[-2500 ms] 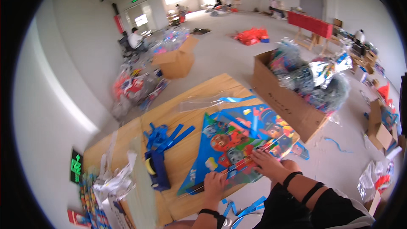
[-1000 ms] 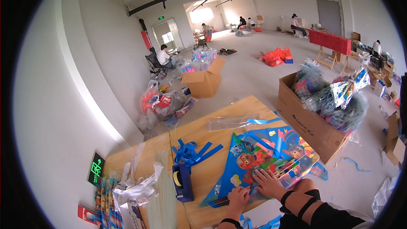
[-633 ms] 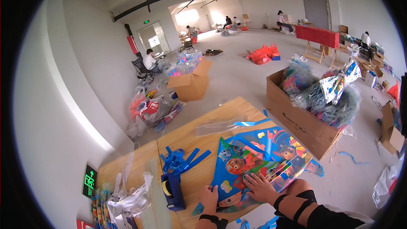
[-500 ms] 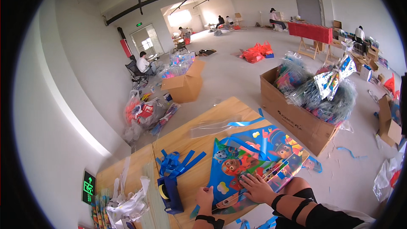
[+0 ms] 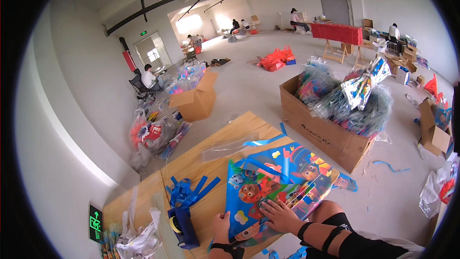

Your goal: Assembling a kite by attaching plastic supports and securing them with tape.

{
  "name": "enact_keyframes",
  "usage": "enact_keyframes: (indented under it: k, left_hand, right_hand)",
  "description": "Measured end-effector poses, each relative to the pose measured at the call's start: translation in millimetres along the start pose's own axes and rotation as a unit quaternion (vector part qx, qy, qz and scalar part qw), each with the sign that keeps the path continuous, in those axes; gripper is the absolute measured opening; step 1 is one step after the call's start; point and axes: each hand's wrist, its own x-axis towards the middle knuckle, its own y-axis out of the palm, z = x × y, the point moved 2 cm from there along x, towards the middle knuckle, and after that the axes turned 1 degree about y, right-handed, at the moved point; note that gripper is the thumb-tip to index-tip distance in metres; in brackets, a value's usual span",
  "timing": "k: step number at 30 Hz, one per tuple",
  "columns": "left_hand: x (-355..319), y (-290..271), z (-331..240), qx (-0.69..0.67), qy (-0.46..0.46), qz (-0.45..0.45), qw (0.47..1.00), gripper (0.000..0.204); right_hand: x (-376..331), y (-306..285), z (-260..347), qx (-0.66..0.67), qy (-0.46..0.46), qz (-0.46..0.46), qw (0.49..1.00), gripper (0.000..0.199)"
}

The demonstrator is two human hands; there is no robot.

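- The person's right hand (image 5: 281,216) lies palm down on the kite-shaped plastic sheet (image 5: 254,193), with the fingers a little spread and pointing to the upper left; it presses or rests flat and has hold of nothing that can be seen.
- The right forearm enters from the lower right, slanting, with black straps (image 5: 332,240) around it.
- The left hand (image 5: 221,225) is at the left edge of the sheet, its fingers curled inward and the knuckles raised; whether it pinches the edge cannot be told, because the fingertips are turned away.
- The left forearm is cut off by the lower border, just below a black wristband (image 5: 228,248).
- The sheet, blue with cartoon figures, is on the near right part of the wooden table (image 5: 206,213), and a blue ribbon (image 5: 285,168) lies across it.
- Part of the sheet is hidden under the right hand, and its lower edge, being transparent, is difficult to follow.
- To the left of the left hand stands a blue tape dispenser (image 5: 188,232), with tangled blue ribbons (image 5: 184,193) just behind it.
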Motion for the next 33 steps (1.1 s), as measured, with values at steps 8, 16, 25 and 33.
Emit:
enact_keyframes:
  k: [8, 16, 25, 33]
  left_hand:
    - [5.9, 5.6, 10.4, -0.096, -0.040, 0.025, 0.994, 0.033]
    - [13.1, 7.6, 22.4, -0.128, -0.033, 0.020, 0.991, 0.029]
    - [2.6, 2.0, 13.8, -0.159, -0.041, 0.041, 0.986, 0.027]
    - [-47.3, -0.9, -39.3, 0.025, 0.125, -0.051, 0.991, 0.037]
  right_hand:
    - [-1.2, 4.1, -2.6, -0.005, -0.006, -0.001, 1.000, 0.065]
    - [-0.4, 4.3, -2.8, -0.021, -0.019, -0.030, 0.999, 0.066]
    - [-2.4, 4.4, -2.1, -0.016, -0.013, -0.024, 0.999, 0.066]
    - [-4.9, -3.1, -6.3, 0.001, 0.005, -0.003, 1.000, 0.066]
